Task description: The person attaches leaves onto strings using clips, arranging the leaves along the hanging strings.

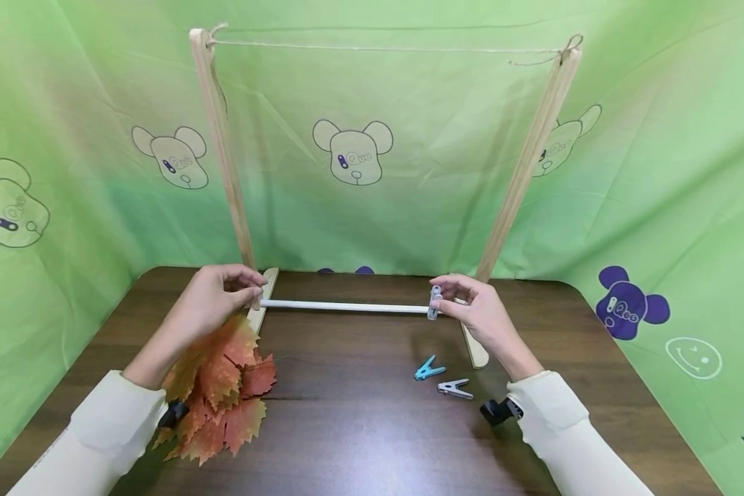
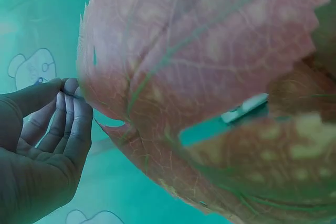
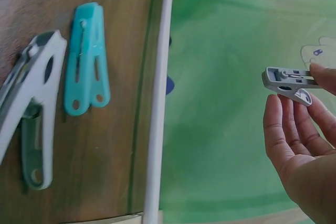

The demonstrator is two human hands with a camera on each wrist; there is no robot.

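My left hand (image 1: pixel 213 293) is raised at the left side, thumb and fingertips pinching the thin stem of an orange-red leaf (image 1: pixel 238 337). That leaf (image 2: pixel 184 51), with serrated edges and green veins, fills much of the left wrist view. Opposite it, my right hand (image 1: pixel 474 306) pinches a grey see-through clothespin (image 1: pixel 434 303) between thumb and fingers. The right wrist view shows this clothespin (image 3: pixel 286 81) lying sideways, its free end pointing away from the thumb. On the table below are a turquoise clothespin (image 1: pixel 429 369) and a grey one (image 1: pixel 455 389).
More red and orange leaves (image 1: pixel 207 420) lie under my left forearm. A wooden stand has a left post (image 1: pixel 220 138), a right post (image 1: pixel 530 158), a string (image 1: pixel 378 48) tied between their tops and a white crossbar (image 1: pixel 347 306) low down. Green printed cloth surrounds the brown table (image 1: pixel 347 427).
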